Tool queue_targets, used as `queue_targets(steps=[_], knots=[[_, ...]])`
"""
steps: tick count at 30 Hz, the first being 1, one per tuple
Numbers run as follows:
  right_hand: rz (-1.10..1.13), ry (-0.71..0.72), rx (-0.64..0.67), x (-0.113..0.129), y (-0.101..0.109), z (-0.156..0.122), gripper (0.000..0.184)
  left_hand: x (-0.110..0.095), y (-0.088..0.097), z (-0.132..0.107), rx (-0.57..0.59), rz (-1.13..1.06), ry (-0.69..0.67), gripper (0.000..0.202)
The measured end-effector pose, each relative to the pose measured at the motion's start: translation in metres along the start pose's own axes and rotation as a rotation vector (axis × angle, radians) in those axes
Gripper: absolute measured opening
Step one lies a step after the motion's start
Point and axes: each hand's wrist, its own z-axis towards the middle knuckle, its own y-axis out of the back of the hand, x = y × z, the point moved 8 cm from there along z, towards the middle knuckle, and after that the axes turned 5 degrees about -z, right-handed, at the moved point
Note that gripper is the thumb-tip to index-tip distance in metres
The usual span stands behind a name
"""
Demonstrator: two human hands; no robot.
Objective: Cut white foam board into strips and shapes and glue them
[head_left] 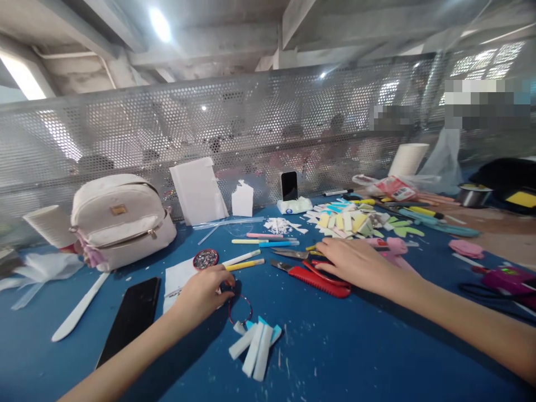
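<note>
My left hand [204, 291] rests on the blue table with its fingers curled, pinching the top of a thin red wire ring [240, 310]. Just below the ring lies a small bundle of white and light-blue foam strips [255, 346]. My right hand [355, 262] lies palm down with fingers stretched over the red-handled scissors [312, 272], touching their handle. A pile of yellow, white and blue foam pieces [347, 220] sits beyond that hand. Coloured sticks [268, 240] lie between the two hands.
A white backpack [119, 220] stands at the left, a black phone [132, 318] and a white plastic knife [79, 307] near it. A round tin of beads [205, 258], a propped phone [289, 185], a glue gun [506, 279] and perforated metal screen [251, 123] surround the work area.
</note>
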Motion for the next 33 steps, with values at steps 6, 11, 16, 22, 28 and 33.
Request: queue_targets(steps=[6,11,16,22,28,33], knots=[[-0.006,0.040,-0.003,0.016,0.002,0.013,0.007,0.013,-0.006,0.001,0.014,-0.125,0.034,0.021],[0.085,0.092,-0.017,0.042,0.024,0.019,0.013,0.012,-0.005,-0.001,-0.003,-0.396,0.001,0.021],[0.152,0.124,0.032,0.066,0.017,0.021,0.012,0.001,0.000,-0.006,-0.089,-0.698,-0.049,0.021],[0.321,0.121,0.070,0.062,0.019,0.020,0.003,-0.009,0.006,-0.012,-0.180,-0.971,-0.062,0.028],[0.583,0.125,0.109,0.055,0.034,0.019,0.034,-0.015,0.009,-0.013,-0.211,-1.135,-0.045,0.035],[0.719,0.095,0.111,0.058,0.032,0.021,0.037,-0.021,0.012,-0.014,-0.239,-1.200,-0.033,0.030]])
